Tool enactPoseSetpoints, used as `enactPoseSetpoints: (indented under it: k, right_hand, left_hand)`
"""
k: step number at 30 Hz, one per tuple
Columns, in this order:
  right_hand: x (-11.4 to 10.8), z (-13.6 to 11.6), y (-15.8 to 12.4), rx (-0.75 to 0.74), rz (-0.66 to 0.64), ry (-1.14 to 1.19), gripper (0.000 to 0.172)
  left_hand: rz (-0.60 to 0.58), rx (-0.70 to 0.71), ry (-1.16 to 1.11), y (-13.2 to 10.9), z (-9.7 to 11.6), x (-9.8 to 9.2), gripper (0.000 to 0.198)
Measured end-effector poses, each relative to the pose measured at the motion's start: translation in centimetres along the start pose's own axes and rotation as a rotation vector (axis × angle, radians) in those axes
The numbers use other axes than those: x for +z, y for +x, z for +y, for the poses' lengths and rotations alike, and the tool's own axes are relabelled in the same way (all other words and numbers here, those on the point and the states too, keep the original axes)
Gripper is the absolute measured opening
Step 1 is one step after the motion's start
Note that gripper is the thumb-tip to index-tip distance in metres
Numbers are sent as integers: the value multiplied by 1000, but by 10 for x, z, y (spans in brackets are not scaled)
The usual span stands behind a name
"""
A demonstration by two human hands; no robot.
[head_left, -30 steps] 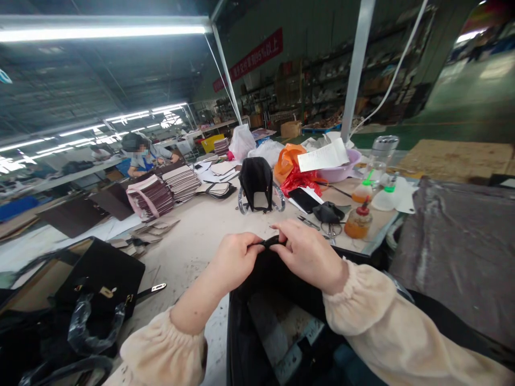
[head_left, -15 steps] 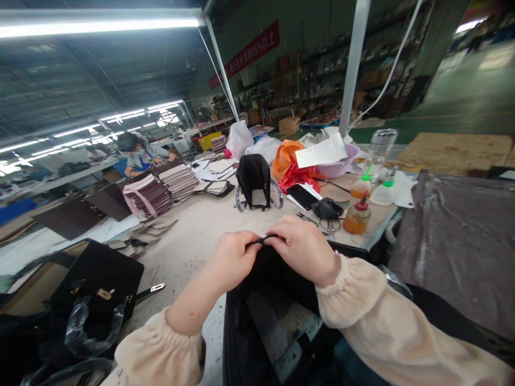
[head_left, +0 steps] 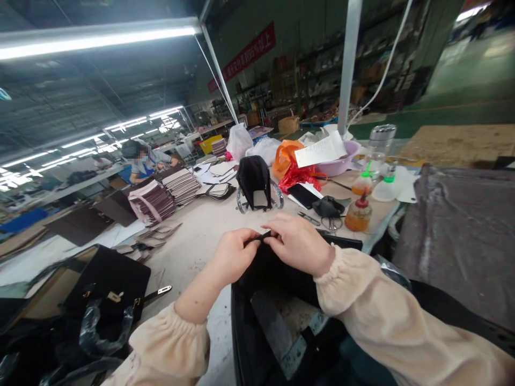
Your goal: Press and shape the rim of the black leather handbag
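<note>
My left hand [head_left: 233, 256] and my right hand [head_left: 298, 242] pinch the far top edge of an open black bag [head_left: 257, 316] that stands in front of me at the table's near edge. Both sets of fingers are closed on a thin black strip [head_left: 263, 236] of that rim, thumbs and forefingers almost touching. Cream sleeves cover both forearms. Inside the bag I see a grey lining and a pale board at the bottom.
A finished black handbag [head_left: 107, 281] with a gold clasp lies at the left. A small black bag [head_left: 254, 182] stands at mid-table. Glue bottles [head_left: 357, 213], scissors [head_left: 322, 221], a phone [head_left: 302, 195], stacked leather pieces [head_left: 155, 201] and a pink basin [head_left: 341, 163] crowd the far side. A person works at the far left.
My hands have kept their pinch on the bag's rim and drifted slightly up and left in view. The camera has shifted a little.
</note>
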State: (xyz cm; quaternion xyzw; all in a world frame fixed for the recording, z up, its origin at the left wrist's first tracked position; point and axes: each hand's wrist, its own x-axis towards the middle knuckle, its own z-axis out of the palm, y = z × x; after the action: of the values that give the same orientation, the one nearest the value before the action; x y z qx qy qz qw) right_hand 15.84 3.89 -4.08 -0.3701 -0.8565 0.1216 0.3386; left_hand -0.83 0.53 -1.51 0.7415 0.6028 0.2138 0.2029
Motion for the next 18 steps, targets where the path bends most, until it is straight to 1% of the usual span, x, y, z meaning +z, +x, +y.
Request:
enactPoseSetpoints:
  k: [3, 5, 9, 11, 14, 18]
  right_hand:
    - [-5, 4, -9, -45, 2, 104, 49]
    - [-9, 3, -17, -66, 10, 137, 53]
    - [-11, 2, -36, -107, 100, 91, 40]
    - [-8, 4, -46, -145, 106, 80, 34]
    - [-2, 8, -59, -173, 51, 61, 30]
    - [4, 10, -71, -170, -75, 27, 29]
  left_hand:
    - [12, -43, -17, 0, 2, 1, 23]
    - [10, -72, -16, 0, 3, -1, 23]
    - [-24, -91, -9, -3, 4, -5, 23]
    - [-39, -88, -31, -5, 4, -6, 25]
    - [-31, -87, -57, -5, 6, -5, 25]
    - [8, -74, -51, -3, 10, -3, 28]
